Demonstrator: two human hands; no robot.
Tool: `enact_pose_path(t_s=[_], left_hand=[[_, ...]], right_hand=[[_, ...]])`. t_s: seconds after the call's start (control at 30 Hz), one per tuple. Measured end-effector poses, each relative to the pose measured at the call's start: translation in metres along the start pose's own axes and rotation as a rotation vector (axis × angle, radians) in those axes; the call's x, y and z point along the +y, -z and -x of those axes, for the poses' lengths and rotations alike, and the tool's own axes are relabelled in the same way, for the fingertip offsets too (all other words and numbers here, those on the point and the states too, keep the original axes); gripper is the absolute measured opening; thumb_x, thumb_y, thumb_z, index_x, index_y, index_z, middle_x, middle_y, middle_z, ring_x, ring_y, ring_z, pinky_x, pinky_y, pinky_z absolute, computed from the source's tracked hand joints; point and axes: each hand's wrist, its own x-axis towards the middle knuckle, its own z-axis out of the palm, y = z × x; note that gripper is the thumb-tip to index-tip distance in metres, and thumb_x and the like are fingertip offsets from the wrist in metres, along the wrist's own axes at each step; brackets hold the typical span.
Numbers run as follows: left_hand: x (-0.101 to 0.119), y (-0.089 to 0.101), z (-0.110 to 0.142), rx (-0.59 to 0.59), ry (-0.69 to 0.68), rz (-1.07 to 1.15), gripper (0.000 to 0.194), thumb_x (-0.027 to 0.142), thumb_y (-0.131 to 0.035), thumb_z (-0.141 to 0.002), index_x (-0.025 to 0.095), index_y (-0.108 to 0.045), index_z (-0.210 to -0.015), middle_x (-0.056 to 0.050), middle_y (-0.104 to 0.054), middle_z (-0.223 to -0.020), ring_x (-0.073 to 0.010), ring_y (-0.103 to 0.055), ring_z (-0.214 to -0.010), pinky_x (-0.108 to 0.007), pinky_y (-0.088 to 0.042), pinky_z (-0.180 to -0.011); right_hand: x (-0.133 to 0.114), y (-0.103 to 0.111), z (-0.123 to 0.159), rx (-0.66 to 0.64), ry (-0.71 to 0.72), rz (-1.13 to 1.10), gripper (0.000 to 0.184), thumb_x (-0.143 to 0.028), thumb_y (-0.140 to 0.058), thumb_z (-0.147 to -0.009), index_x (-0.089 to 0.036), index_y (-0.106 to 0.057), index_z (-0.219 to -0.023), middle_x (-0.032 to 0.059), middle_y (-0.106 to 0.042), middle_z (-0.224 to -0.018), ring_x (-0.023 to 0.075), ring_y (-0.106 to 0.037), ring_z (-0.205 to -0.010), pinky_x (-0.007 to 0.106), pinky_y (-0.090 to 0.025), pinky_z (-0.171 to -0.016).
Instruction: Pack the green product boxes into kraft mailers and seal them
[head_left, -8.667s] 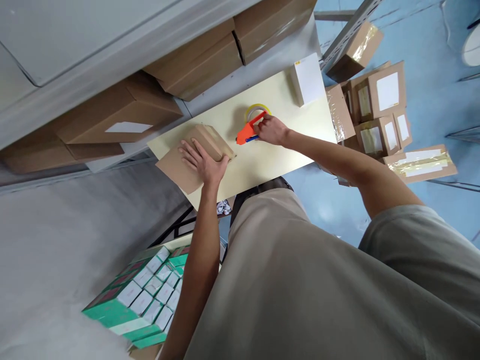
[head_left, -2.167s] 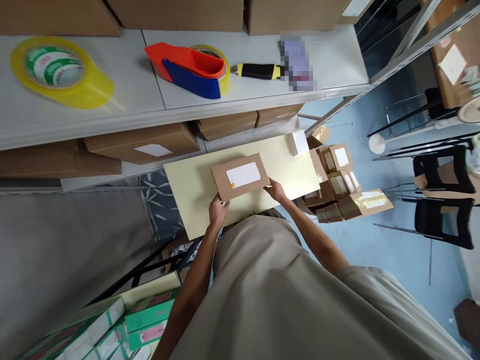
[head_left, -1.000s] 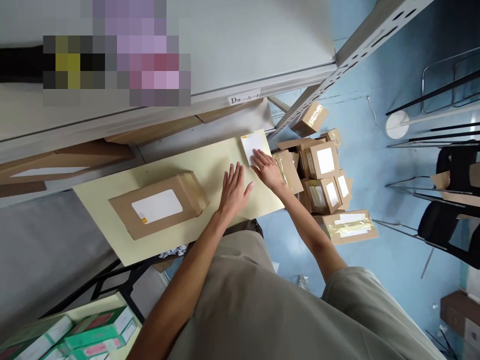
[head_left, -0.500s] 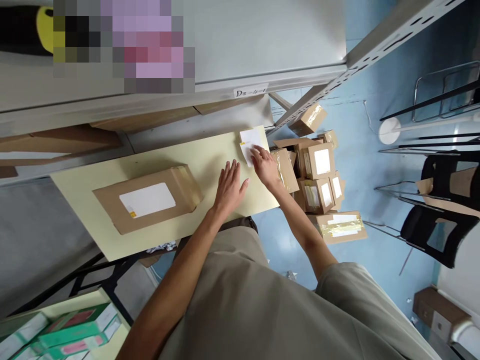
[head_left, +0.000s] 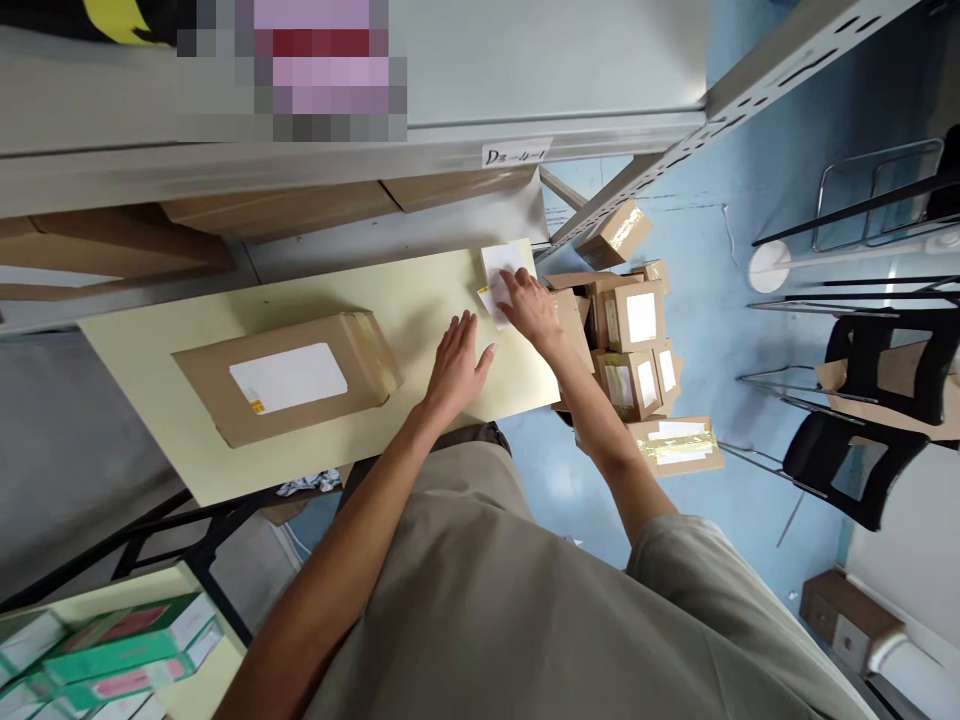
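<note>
My left hand (head_left: 454, 372) is over the cream tabletop (head_left: 420, 290), fingers stretched out and holding nothing. To its right, my right hand (head_left: 529, 308) has its fingers curled on a white label (head_left: 495, 296) with a small yellow corner mark. That label sits askew over the stack of white labels (head_left: 501, 257) at the table's far right corner; the fingertips partly hide it. A closed cardboard box (head_left: 202, 377) lies on the left half of the table. It bears a white label (head_left: 289, 378) on top and clear tape at its right end.
A grey metal shelf (head_left: 562, 70) overhangs the table's far side, with cardboard boxes (head_left: 300, 208) below. Taped cartons (head_left: 634, 315) are piled on the blue floor to the right, near black chairs (head_left: 855, 470). Green and white boxes (head_left: 120, 640) stand at lower left.
Earlier both hands held the labelled box; it now lies at left, released. My right hand went to the label stack, and the top label has slid toward me and turned slightly.
</note>
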Motion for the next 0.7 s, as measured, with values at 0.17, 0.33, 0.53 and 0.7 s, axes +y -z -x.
enact_pose_path(t_s=[0.17,0.33,0.53,0.7], left_hand=[[-0.004,-0.014,-0.040,-0.025,0.345,0.687,0.080,0.037,-0.072,-0.100,0.022,-0.044,-0.173,-0.025,-0.054,-0.176,-0.0343,-0.053,-0.165,-0.058,-0.045,-0.132],[-0.007,-0.017,-0.067,0.061,0.281,0.833,0.072,0.024,-0.076,-0.086,0.026,-0.064,-0.157,-0.015,-0.069,-0.160,-0.0301,-0.063,-0.153,-0.057,-0.047,-0.130],[-0.003,-0.016,-0.059,0.114,0.140,0.577,0.064,0.024,-0.080,-0.085,0.019,-0.069,-0.148,-0.011,-0.079,-0.123,-0.0267,-0.074,-0.124,-0.047,-0.059,-0.117],[0.015,-0.017,-0.030,0.061,-0.078,0.260,0.038,0.040,-0.067,-0.106,0.020,-0.081,-0.135,-0.013,-0.077,-0.131,-0.0272,-0.076,-0.121,-0.043,-0.062,-0.113]], right_hand=[[0.003,-0.008,0.001,0.080,-0.019,-0.050,0.056,-0.024,-0.073,-0.108,-0.013,-0.058,-0.161,0.0249,-0.060,-0.157,0.0417,-0.058,-0.148,0.061,-0.056,-0.123],[0.008,-0.022,-0.001,0.150,-0.077,-0.199,0.065,-0.027,-0.071,-0.110,-0.017,-0.050,-0.170,0.0232,-0.057,-0.160,0.0406,-0.058,-0.151,0.064,-0.053,-0.128],[0.014,-0.019,0.028,0.290,0.014,-0.410,0.075,-0.047,-0.065,-0.115,-0.030,-0.034,-0.181,0.0191,-0.058,-0.165,0.0375,-0.060,-0.153,0.064,-0.054,-0.127],[0.003,-0.017,0.087,0.362,-0.116,-0.477,0.087,-0.063,-0.063,-0.114,-0.029,-0.027,-0.184,0.0214,-0.050,-0.176,0.0375,-0.051,-0.164,0.064,-0.051,-0.130]])
